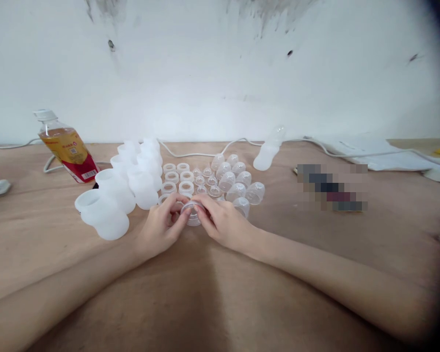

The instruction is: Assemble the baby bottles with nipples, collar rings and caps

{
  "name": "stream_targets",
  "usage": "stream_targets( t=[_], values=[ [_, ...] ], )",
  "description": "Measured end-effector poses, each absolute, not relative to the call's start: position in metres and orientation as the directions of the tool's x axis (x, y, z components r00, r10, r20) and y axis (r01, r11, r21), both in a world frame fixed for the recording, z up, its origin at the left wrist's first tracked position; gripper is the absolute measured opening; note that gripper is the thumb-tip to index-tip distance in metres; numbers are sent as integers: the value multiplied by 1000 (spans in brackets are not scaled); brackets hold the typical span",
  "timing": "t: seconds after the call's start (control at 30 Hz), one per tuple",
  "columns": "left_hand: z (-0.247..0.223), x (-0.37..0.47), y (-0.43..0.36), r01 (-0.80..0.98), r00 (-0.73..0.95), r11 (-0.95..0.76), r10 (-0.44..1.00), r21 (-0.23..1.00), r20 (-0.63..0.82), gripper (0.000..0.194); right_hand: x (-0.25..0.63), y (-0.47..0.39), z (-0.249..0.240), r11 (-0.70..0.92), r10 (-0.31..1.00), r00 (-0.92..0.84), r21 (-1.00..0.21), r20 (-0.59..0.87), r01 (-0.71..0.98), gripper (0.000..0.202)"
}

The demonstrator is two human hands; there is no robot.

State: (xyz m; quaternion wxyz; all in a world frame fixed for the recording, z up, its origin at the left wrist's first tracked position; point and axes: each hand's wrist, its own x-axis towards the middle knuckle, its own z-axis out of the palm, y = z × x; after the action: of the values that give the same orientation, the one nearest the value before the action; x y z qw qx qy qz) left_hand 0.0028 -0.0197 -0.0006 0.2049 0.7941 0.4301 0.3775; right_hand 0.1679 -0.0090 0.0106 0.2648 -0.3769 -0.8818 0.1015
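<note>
My left hand and my right hand meet at the near edge of the laid-out parts. Both are closed, with fingertips and thumbs pinching a clear, ridged bottle collar ring between them. Whether a teat sits inside it I cannot make out. Just beyond the fingers lie two columns of whitish collar rings, partly covered by my left hand. Beside them stand several clear bottle teats. To the right are rows of clear dome caps, the nearest partly behind my right hand.
Frosted white baby bottles stand in rows at left, near a drink bottle. One capped baby bottle stands toward the wall. A white cable runs along the back. A blurred-out object and white sheets lie right.
</note>
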Motion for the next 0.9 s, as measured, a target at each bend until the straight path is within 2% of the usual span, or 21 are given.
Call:
stream_targets(
  t=[0.23,0.57,0.73,0.9],
  values=[
    [-2,2,-22,510,332,-566,824,647,458,13,170,-10,13,748,662,-596,-353,453,562,23],
    [-1,4,-22,584,358,-540,841,606,405,11,168,-9,10,712,702,-612,-349,365,609,20],
    [-2,4,-20,617,372,-544,838,568,398,9,167,-8,7,711,703,-611,-333,364,619,16],
    [2,6,-21,590,351,-542,840,598,414,11,171,-6,8,737,676,-618,-357,400,575,22]
  ],
)
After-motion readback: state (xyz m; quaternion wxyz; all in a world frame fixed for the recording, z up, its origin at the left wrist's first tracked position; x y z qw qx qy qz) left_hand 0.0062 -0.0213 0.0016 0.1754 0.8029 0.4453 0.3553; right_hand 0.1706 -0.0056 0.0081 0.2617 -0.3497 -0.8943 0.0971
